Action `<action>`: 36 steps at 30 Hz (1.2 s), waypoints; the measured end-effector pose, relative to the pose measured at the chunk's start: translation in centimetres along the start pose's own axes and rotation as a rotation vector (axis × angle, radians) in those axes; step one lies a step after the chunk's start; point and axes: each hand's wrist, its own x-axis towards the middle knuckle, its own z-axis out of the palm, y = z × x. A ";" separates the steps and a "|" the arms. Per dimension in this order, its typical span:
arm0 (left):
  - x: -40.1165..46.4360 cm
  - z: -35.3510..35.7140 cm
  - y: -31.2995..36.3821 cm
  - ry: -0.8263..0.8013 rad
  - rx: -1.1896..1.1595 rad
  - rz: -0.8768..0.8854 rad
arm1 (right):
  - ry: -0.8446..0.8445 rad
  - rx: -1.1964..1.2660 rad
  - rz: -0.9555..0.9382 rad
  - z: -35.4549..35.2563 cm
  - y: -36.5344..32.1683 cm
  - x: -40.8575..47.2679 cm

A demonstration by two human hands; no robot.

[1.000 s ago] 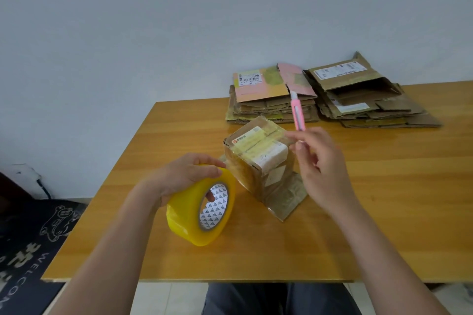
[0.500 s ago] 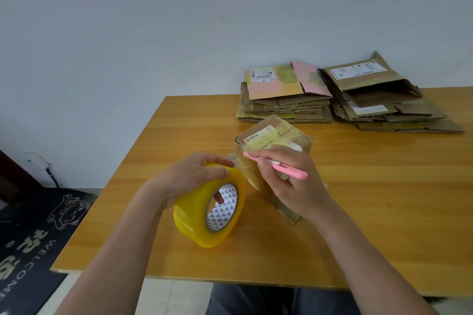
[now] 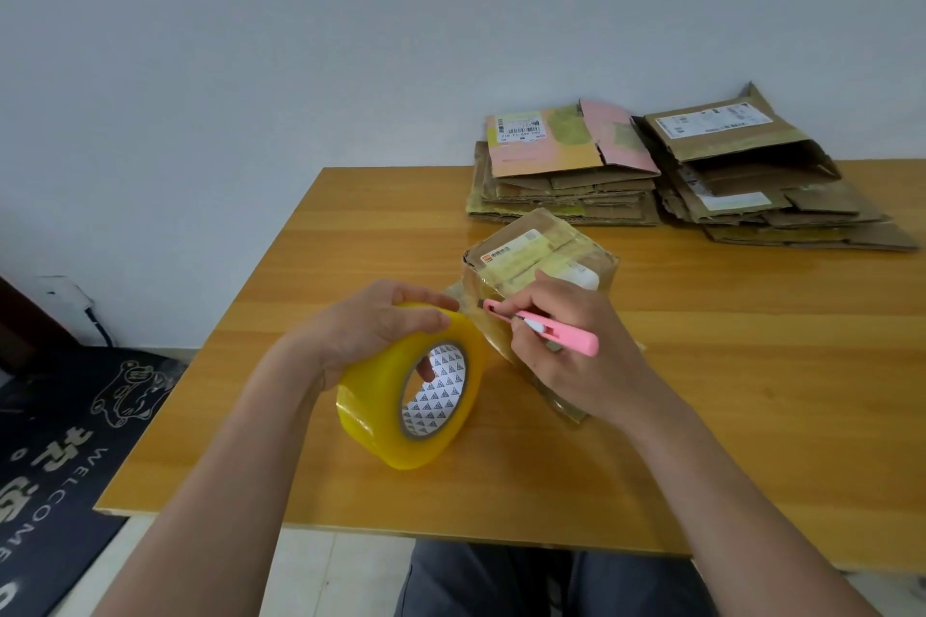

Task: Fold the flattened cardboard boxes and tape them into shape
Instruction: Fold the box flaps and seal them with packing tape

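Since the earlier frames the right hand [image 3: 576, 356] has brought the pink utility knife [image 3: 543, 327] down from upright near the stacks to lie almost level, its tip aimed left at the gap between roll and box. That hand pinches the knife like a pen, fingers curled round its barrel, the heel of the hand against the box's near side. The left hand [image 3: 373, 328] grips the yellow tape roll [image 3: 416, 386] from above, fingers curled over the rim and a fingertip showing inside the core; the roll stands on edge on the wooden table [image 3: 751, 391], touching or just beside the box.

Between the hands stands the folded cardboard box [image 3: 538, 256], upright, its top glossy with tape. A strip seems to run from roll to box, though the clear film is hard to trace.

My judgement is that the cut is about to be made. If the roll slackens, the film could wrinkle or fold onto itself; a blade pushed too far could score the cardboard or reach the left fingertips, which sit near the tip.

Behind, two stacks of flattened boxes [image 3: 566, 185] wait near the wall. Shipping labels with barcodes show on the box and both stacks, too small to read. On the dark floor mat [image 3: 60, 441] at left, "WELCOME" is legible.
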 end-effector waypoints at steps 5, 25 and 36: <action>0.2 0.2 0.2 -0.004 -0.019 -0.014 | -0.101 -0.028 0.056 -0.3 0.0 -0.2; -0.5 0.1 0.0 0.015 -0.054 -0.008 | -0.021 0.069 0.108 0.1 -0.3 0.7; -2.1 -0.2 -2.0 0.194 -0.186 0.022 | 0.159 0.214 -0.029 -0.1 -1.1 0.5</action>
